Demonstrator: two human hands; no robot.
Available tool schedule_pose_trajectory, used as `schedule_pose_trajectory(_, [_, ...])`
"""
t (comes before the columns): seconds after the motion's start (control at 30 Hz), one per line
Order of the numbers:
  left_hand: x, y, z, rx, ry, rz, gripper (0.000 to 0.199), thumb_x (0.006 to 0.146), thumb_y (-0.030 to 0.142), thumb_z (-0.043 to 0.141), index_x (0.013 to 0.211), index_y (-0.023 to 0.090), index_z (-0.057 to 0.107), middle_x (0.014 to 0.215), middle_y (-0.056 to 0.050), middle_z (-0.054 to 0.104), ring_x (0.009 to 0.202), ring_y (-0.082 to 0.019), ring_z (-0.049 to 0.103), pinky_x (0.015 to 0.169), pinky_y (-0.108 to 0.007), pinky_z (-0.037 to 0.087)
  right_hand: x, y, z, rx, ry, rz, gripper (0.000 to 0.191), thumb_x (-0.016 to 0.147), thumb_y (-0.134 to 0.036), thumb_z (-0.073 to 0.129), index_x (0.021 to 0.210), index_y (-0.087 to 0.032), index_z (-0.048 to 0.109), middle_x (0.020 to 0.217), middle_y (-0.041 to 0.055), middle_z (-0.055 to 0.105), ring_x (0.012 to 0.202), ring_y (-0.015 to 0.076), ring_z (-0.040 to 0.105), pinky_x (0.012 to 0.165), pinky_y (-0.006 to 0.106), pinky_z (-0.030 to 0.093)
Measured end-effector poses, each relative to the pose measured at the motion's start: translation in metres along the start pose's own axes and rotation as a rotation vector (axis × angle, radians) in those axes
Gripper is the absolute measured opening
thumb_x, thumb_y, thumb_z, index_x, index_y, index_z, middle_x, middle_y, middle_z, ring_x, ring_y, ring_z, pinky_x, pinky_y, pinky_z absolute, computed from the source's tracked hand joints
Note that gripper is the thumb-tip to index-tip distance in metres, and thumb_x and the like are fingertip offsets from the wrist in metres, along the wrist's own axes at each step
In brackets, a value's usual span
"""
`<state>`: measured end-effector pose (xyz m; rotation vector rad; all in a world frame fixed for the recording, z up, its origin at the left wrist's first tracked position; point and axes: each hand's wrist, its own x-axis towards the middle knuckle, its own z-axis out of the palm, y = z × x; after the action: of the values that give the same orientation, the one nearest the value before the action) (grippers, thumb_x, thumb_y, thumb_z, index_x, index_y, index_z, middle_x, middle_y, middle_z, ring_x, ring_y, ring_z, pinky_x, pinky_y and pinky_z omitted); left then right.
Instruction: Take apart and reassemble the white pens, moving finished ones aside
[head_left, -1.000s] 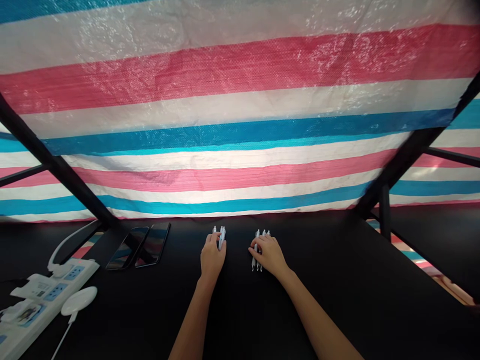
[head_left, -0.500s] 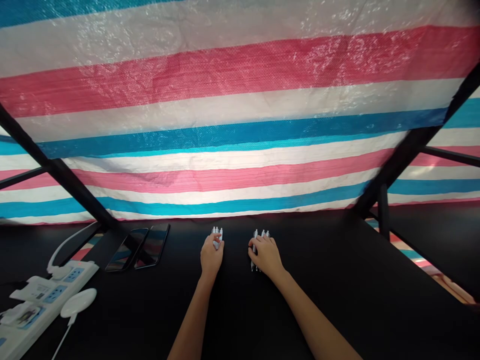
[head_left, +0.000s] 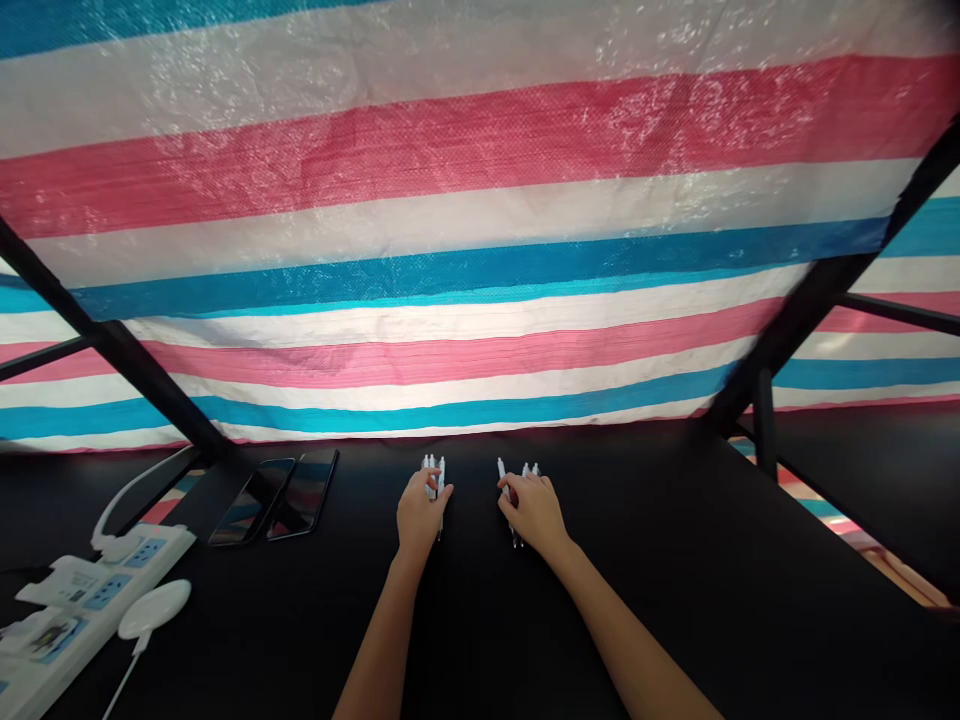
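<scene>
Several white pens (head_left: 442, 466) lie side by side under my left hand (head_left: 421, 512). Its fingers reach over them, and the thumb sticks out to the right, apart from the index finger. To the right, my right hand (head_left: 537, 508) has thumb and index finger closed around a white pen (head_left: 502, 466), which leans with its top end to the left. More white pens (head_left: 530, 468) are beneath that same hand, their upper ends showing past the knuckles and their tips below. Both palms hide the middle of the pens.
Two dark phones (head_left: 253, 503) (head_left: 306, 495) lie left on the black table (head_left: 480, 620). A white power strip (head_left: 161, 556) with plugs and a round white charger (head_left: 155, 608) occupy the left corner. Black frame bars (head_left: 787, 330) and a striped tarp (head_left: 480, 350) rise behind.
The pen at my right thumb and index finger has swung its top to the left, away from the other pens. My left thumb has spread slightly to the right.
</scene>
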<state>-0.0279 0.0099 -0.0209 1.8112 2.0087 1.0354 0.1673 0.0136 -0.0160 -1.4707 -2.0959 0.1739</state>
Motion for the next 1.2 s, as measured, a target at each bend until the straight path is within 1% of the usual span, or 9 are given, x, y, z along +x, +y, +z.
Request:
schedule_pose_trajectory(0.2, [-0.001, 0.001, 0.003, 0.055, -0.026, 0.109, 0.016, 0.082, 0.026, 0.046, 0.093, 0.021, 0.056, 0.074, -0.001, 0.054, 0.077, -0.019, 0.058, 0.067, -0.028, 0.042, 0.003, 0.007, -0.003, 0.218, 0.027, 0.097, 0.016, 0.077, -0.022, 0.046, 0.080, -0.022, 0.062, 0.058, -0.0025, 0.058, 0.062, 0.0160, 0.054, 0.066, 0.028, 0.035])
schedule_pose_trajectory(0.33, [0.001, -0.001, 0.001, 0.043, -0.049, 0.128, 0.016, 0.083, 0.027, 0.045, 0.093, 0.021, 0.056, 0.073, -0.001, 0.053, 0.076, -0.018, 0.058, 0.067, -0.027, 0.042, 0.006, 0.016, -0.004, 0.487, 0.053, 0.203, 0.018, 0.077, -0.030, 0.049, 0.087, -0.021, 0.061, 0.061, -0.0024, 0.058, 0.055, 0.0145, 0.053, 0.058, 0.027, 0.039])
schedule_pose_trajectory(0.5, [0.002, -0.001, -0.004, 0.023, -0.116, 0.155, 0.020, 0.083, 0.031, 0.045, 0.096, 0.022, 0.056, 0.074, 0.000, 0.053, 0.073, -0.017, 0.057, 0.063, -0.026, 0.041, 0.010, 0.025, -0.004, 0.842, 0.029, 0.270, 0.032, 0.076, -0.041, 0.054, 0.097, -0.017, 0.060, 0.067, 0.0018, 0.061, 0.065, 0.0176, 0.059, 0.057, 0.028, 0.044])
schedule_pose_trajectory(0.6, [0.003, -0.003, -0.005, 0.006, -0.113, 0.143, 0.022, 0.083, 0.033, 0.045, 0.098, 0.022, 0.057, 0.075, -0.001, 0.052, 0.069, -0.017, 0.056, 0.062, -0.026, 0.041, 0.011, 0.026, -0.007, 0.971, 0.012, 0.282, 0.042, 0.074, -0.047, 0.059, 0.102, -0.016, 0.061, 0.071, 0.0050, 0.065, 0.069, 0.0200, 0.061, 0.059, 0.030, 0.046])
schedule_pose_trajectory(0.7, [0.004, -0.006, -0.005, -0.015, -0.091, 0.141, 0.023, 0.083, 0.031, 0.043, 0.099, 0.022, 0.057, 0.077, -0.001, 0.053, 0.065, -0.015, 0.055, 0.062, -0.026, 0.042, 0.011, 0.025, -0.011, 1.011, 0.016, 0.304, 0.047, 0.072, -0.051, 0.061, 0.103, -0.016, 0.062, 0.076, 0.0072, 0.067, 0.071, 0.0210, 0.062, 0.061, 0.032, 0.047])
schedule_pose_trajectory(0.83, [0.005, -0.012, -0.008, -0.020, -0.077, 0.139, 0.026, 0.081, 0.025, 0.042, 0.102, 0.022, 0.057, 0.081, -0.001, 0.053, 0.057, -0.013, 0.052, 0.059, -0.025, 0.042, 0.010, 0.023, -0.014, 1.019, 0.014, 0.335, 0.048, 0.070, -0.053, 0.062, 0.101, -0.017, 0.063, 0.075, 0.0065, 0.066, 0.069, 0.0202, 0.061, 0.061, 0.031, 0.047])
schedule_pose_trajectory(0.93, [0.006, -0.014, -0.012, -0.016, -0.101, 0.118, 0.029, 0.080, 0.021, 0.042, 0.105, 0.023, 0.056, 0.084, -0.002, 0.053, 0.058, -0.012, 0.052, 0.060, -0.025, 0.042, 0.010, 0.021, -0.015, 1.028, 0.010, 0.328, 0.045, 0.070, -0.051, 0.063, 0.099, -0.017, 0.064, 0.073, 0.0056, 0.066, 0.070, 0.0198, 0.061, 0.063, 0.031, 0.047])
schedule_pose_trajectory(1.03, [0.006, -0.015, -0.016, -0.022, -0.140, 0.101, 0.030, 0.079, 0.020, 0.042, 0.107, 0.024, 0.055, 0.086, -0.002, 0.051, 0.061, -0.013, 0.053, 0.062, -0.025, 0.043, 0.011, 0.021, -0.015, 1.028, 0.002, 0.311, 0.042, 0.070, -0.049, 0.063, 0.097, -0.017, 0.064, 0.071, 0.0046, 0.064, 0.067, 0.0185, 0.059, 0.060, 0.030, 0.047])
schedule_pose_trajectory(1.2, [0.005, -0.014, -0.017, -0.051, -0.191, 0.122, 0.031, 0.079, 0.022, 0.044, 0.107, 0.024, 0.055, 0.085, -0.001, 0.051, 0.056, -0.011, 0.049, 0.059, -0.025, 0.042, 0.010, 0.022, -0.013, 1.047, -0.006, 0.320, 0.043, 0.069, -0.049, 0.065, 0.097, -0.016, 0.065, 0.071, 0.0044, 0.064, 0.067, 0.0180, 0.058, 0.059, 0.029, 0.046])
